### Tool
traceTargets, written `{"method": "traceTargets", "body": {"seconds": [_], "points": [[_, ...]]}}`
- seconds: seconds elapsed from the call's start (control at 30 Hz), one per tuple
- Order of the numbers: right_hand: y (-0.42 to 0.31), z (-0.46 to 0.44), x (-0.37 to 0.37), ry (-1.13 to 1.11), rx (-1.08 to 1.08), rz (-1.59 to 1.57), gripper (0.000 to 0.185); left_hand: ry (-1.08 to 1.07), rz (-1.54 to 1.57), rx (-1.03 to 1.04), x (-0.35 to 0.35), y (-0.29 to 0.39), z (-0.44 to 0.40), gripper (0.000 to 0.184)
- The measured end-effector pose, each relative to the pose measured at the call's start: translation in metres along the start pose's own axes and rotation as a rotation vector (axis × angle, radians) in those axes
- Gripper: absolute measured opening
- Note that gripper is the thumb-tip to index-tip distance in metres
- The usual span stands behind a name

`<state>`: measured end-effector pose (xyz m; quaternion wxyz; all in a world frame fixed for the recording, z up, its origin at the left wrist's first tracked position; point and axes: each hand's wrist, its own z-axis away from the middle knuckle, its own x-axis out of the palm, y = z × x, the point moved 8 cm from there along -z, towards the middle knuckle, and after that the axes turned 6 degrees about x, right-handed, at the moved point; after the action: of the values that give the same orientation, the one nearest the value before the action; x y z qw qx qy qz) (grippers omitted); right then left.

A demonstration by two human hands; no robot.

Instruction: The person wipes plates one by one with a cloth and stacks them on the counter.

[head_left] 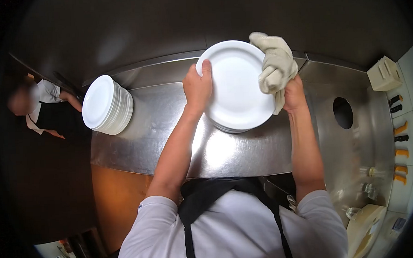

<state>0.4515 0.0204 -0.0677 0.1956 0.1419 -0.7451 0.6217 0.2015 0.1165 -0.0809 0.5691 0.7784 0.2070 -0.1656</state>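
Observation:
A round white plate (238, 88) is in front of me over the steel counter, with rims of more plates (229, 129) showing beneath its near edge. My left hand (198, 88) grips its left side, thumb on top of the rim and the other fingers hidden underneath. At the right rim, my right hand (294, 95) is closed on a bunched cream cloth (278, 63) that touches the plate. Most of the right fingers are covered by the cloth. Further left on the counter stands a tall stack of white plates (108, 105).
The steel counter (164, 108) has a round hole (343, 113) at right. Knives (400, 139) with black and yellow handles line the tiled right wall near a beige box (384, 73). Glasses (369, 191) stand lower right. Another person (49, 106) is at far left.

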Motion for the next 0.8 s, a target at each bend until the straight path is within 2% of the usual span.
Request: {"method": "traceTargets", "body": {"seconds": [0.03,0.07,0.1,0.13,0.2,0.27,0.3,0.37,0.43,0.53,0.6,0.67,0.7,0.77,0.8], "points": [[-0.001,0.000,0.009,-0.068,0.015,-0.079,0.041,0.002,0.053,-0.010,-0.005,0.004,-0.001,0.053],[0.007,-0.006,0.018,-0.106,-0.006,-0.328,0.043,0.023,0.080,0.038,-0.008,0.016,0.003,0.056],[0.003,-0.008,0.056,-0.044,0.149,-0.490,0.042,0.010,0.148,0.070,-0.003,0.019,0.009,0.057],[0.016,-0.021,0.070,-0.225,0.137,-0.485,0.044,-0.001,0.214,0.102,0.004,0.020,0.015,0.058],[0.071,-0.036,0.086,-0.180,0.240,-0.285,0.048,0.021,0.365,0.152,0.009,0.028,0.027,0.062],[0.090,-0.006,0.114,0.016,0.230,0.033,0.051,0.031,0.429,0.008,-0.005,0.003,0.019,0.064],[0.082,0.023,0.131,-0.016,0.115,0.150,0.053,0.045,0.463,-0.069,-0.014,-0.016,0.017,0.065],[0.099,0.072,0.149,-0.106,-0.120,0.267,0.055,0.069,0.269,0.084,-0.042,-0.047,0.006,0.063],[0.035,0.074,0.194,-0.180,-0.490,0.541,0.061,0.066,0.193,0.085,-0.055,-0.072,0.006,0.059],[-0.024,0.041,0.241,-0.241,-0.545,0.530,0.054,0.038,0.251,0.129,-0.050,-0.070,0.024,0.059],[0.008,0.008,0.243,-0.224,-0.209,0.275,0.045,0.026,0.353,0.124,-0.048,-0.065,0.039,0.058],[0.066,-0.002,0.238,-0.129,0.028,0.190,0.037,0.010,0.416,0.099,-0.047,-0.073,0.050,0.058],[0.104,0.009,0.228,-0.197,0.014,0.282,0.048,0.006,0.428,0.086,-0.054,-0.079,0.053,0.058],[0.135,0.051,0.229,-0.324,0.081,0.366,0.043,-0.007,0.429,0.071,-0.070,-0.089,0.055,0.057],[0.142,0.071,0.233,-0.343,0.022,0.361,0.048,-0.021,0.408,0.084,-0.083,-0.089,0.055,0.057]]}}
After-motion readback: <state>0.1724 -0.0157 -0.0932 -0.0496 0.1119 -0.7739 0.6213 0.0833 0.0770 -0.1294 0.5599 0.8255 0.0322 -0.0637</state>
